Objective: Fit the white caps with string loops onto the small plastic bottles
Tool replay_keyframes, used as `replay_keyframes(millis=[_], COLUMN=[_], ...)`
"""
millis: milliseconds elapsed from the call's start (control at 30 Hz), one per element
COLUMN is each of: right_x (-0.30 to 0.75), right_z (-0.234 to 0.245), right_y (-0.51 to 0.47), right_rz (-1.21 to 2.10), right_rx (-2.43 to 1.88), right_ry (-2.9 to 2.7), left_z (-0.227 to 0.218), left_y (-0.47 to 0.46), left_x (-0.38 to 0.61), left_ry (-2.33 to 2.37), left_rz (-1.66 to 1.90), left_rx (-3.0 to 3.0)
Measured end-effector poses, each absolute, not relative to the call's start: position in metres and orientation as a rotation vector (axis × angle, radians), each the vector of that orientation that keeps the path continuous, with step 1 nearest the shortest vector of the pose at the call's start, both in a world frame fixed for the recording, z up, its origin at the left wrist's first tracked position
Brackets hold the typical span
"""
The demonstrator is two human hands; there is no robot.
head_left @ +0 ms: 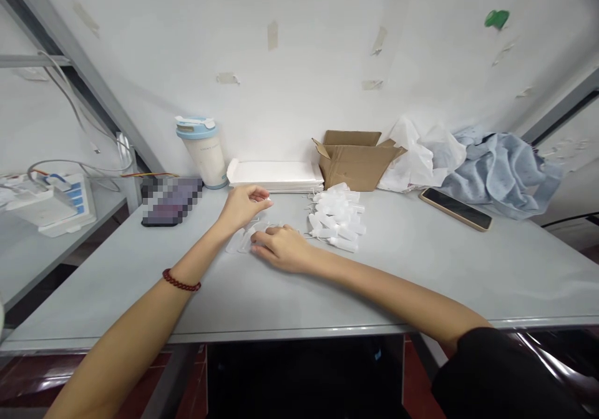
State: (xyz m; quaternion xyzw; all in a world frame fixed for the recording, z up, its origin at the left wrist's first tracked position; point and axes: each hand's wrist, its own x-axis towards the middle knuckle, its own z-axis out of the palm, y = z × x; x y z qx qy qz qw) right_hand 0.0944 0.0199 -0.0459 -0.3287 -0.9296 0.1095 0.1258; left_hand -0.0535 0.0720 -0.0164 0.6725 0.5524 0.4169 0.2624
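The right hand (pixel 283 249) partly hides the translucent plastic pieces (pixel 235 241) on the surface (pixel 266 306); the left hand (pixel 244 207) bends just behind. I cannot tell either grip. A cardboard box (pixel 353 168) stands farther back.

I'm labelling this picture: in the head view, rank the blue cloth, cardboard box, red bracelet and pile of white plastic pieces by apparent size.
1. Blue cloth
2. Cardboard box and pile of white plastic pieces: too alike to rank
3. Red bracelet
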Motion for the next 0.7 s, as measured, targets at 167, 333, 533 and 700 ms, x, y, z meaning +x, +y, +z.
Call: replay_keyframes(millis=[167, 333, 533, 700], right_x=[0.106, 0.129, 0.151, 0.16], right_z=[-0.047, -0.052, -0.049, -0.043], right_y=[0.015, 0.015, 0.019, 0.012], right_rz=[0.269, 0.206, 0.191, 0.294], right_rx=[-1.044, -1.053, -1.011, -0.859], right_ry=[-2.704, -2.604, -2.412, -2.231], left_z=[-0.014, -0.012, -0.006, -0.006], left_y=[0.069, 0.065, 0.057, 0.052], left_x=[-0.052, -0.048, -0.043, -0.04], left_ry=[1.4, 1.362, 1.348, 1.23], left_rz=[1.132, 1.107, 1.084, 0.956], left_rx=[1.742, 1.675, 1.547, 1.495])
